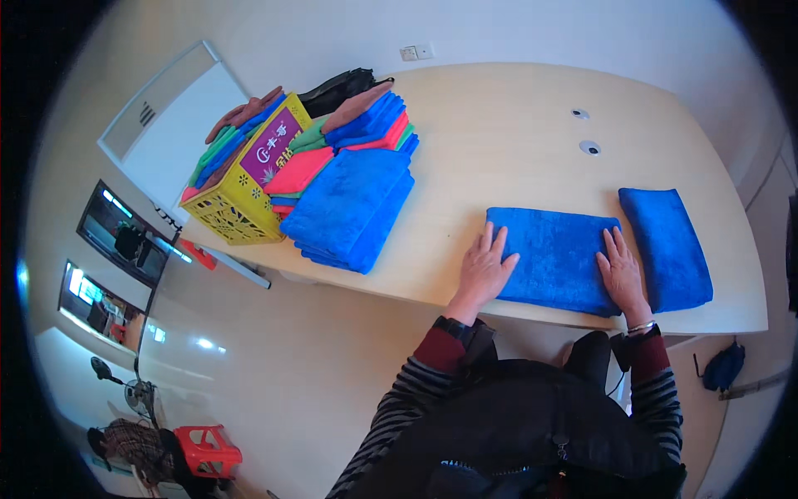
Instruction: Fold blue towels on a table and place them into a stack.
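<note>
A folded blue towel (553,258) lies flat at the table's front edge, before me. On its left end rests my left hand (485,268), fingers stretched out and slightly apart. My right hand (622,273) lies flat over the towel's right end, its fingers also extended. Neither hand grips anything. Just right of it is a second folded blue towel (669,249), narrower and set lengthwise away from me.
Left on the table (474,125) stand a stack of folded blue towels (349,208), piled red, green and brown towels, and a yellow basket (241,200) full of towels. A black bag (332,91) lies behind. A red stool (208,452) and a seated person are at lower left.
</note>
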### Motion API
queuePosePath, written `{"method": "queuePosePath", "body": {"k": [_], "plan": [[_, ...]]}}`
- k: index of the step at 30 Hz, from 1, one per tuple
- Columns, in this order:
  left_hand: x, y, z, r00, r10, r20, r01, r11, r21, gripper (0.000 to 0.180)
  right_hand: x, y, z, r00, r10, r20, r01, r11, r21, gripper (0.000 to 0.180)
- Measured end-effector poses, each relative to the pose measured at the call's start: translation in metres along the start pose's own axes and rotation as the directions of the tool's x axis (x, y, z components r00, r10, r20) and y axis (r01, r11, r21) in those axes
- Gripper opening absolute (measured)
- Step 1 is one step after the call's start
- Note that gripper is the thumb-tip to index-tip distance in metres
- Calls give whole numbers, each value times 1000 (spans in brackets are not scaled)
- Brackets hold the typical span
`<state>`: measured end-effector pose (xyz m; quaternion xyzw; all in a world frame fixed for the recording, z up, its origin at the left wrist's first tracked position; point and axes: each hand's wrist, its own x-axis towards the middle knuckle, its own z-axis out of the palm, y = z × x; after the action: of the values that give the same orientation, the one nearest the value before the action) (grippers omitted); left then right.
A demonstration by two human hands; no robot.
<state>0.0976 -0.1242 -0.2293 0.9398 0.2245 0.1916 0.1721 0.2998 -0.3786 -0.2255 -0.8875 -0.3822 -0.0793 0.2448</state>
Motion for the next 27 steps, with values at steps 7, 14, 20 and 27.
{"method": "queuePosePath", "body": {"k": [7, 14, 20, 27], "plan": [[-12, -11, -7, 995, -90, 42, 91, 995, -28, 65, 8, -58, -30, 980, -151, 131, 184, 939, -289, 57], [-19, 21, -13, 993, 55, -107, -32, 977, 209, 61, 12, -112, 20, 944, -321, 74, 325, 945, -46, 58], [-7, 42, 14, 973, 232, 10, -230, 952, 201, 60, 10, -106, 33, 926, -376, 46, 378, 914, -144, 58], [-1, 22, 0, 994, 74, 75, -86, 980, 179, 69, 20, -76, 22, 962, -271, 36, 273, 945, -179, 56]]}}
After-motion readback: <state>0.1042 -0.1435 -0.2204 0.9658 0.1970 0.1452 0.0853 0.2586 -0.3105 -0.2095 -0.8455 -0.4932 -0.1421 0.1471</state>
